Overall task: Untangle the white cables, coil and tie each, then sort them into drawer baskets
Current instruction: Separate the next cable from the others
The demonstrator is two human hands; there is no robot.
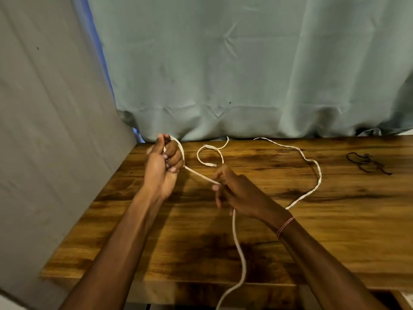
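Above the brown wooden surface (335,231), the thin white cable (197,173) is stretched between the left hand (164,163), fingers curled round it, and the right hand (238,193), fingers pinching it; seemingly light and limp, it is best gripped near an end.

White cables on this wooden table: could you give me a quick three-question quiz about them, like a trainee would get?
1. True or false: the left hand grips a white cable stretched across to the right hand.
2. The dark cord lies: A) in the left hand; B) on the table, at the right, untouched; C) wrapped round a coil.
3. Fill in: the small looped cable lies on the table, held by ___ hand.
Key: 1 true; 2 B; 3 neither.
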